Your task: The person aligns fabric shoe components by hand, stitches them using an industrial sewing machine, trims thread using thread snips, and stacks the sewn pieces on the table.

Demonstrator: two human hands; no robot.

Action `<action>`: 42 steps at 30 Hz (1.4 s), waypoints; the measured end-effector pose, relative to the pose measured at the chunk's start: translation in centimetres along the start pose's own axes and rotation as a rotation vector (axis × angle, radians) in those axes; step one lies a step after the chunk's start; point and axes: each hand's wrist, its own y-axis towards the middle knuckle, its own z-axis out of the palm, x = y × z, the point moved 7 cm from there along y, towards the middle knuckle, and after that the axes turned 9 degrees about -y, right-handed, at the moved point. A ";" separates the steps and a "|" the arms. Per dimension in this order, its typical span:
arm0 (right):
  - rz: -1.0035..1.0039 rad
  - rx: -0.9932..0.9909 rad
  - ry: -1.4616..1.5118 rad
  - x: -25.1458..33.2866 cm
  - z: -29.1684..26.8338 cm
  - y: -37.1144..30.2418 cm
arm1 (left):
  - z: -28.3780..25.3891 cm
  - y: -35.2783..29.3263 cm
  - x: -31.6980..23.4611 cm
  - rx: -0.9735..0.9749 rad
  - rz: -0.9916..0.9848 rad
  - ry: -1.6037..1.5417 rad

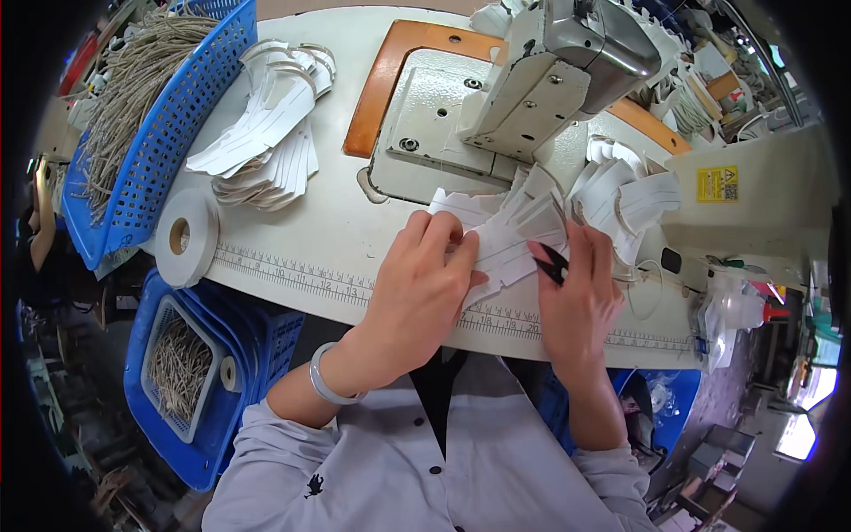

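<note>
Just in front of the sewing machine [532,89], a bunch of white fabric pieces [510,248] lies at the table's near edge, fanned out and overlapping. My left hand [417,284] is closed, pinching the left side of these pieces between thumb and fingers. At their right edge is my right hand [581,301], its fingers curled round small black thread snips [551,263] whose tips point toward the fabric. The right fingertips also reach the fabric's edge; whether they grip it, I cannot tell.
More white pieces [612,195] are piled on the right, and a fanned stack [266,133] lies on the left. A white tape roll [188,238] stands near a blue basket [168,133] of beige cords. Blue bins [142,390] sit below the table. A printed ruler strip [292,281] runs along the front edge.
</note>
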 end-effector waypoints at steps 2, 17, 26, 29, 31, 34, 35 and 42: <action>-0.003 -0.036 -0.041 0.1 0.0 -0.3 | -0.2 -0.1 0.3 -0.027 -0.015 -0.058; 0.096 -0.377 0.466 -1.6 -4.9 1.5 | -4.1 1.2 -0.7 -0.129 0.161 -0.483; -0.027 0.130 0.961 1.6 -4.9 1.8 | -7.3 2.8 -2.5 -0.123 0.289 -0.437; 0.115 0.298 1.269 1.7 -3.8 1.6 | -8.1 2.8 -2.3 -0.142 0.319 -0.517; 0.115 0.338 1.279 1.8 -3.5 1.6 | -8.1 2.8 -1.8 -0.081 0.286 -0.718; 0.117 0.423 1.296 2.0 -3.1 1.4 | -8.2 2.8 -2.0 0.005 0.240 -0.695; 0.138 0.454 1.302 2.1 -3.0 1.2 | -8.0 2.8 -2.1 0.047 0.216 -0.683; 0.093 0.488 1.242 2.3 -3.5 1.2 | -7.8 2.8 -2.1 0.058 0.185 -0.747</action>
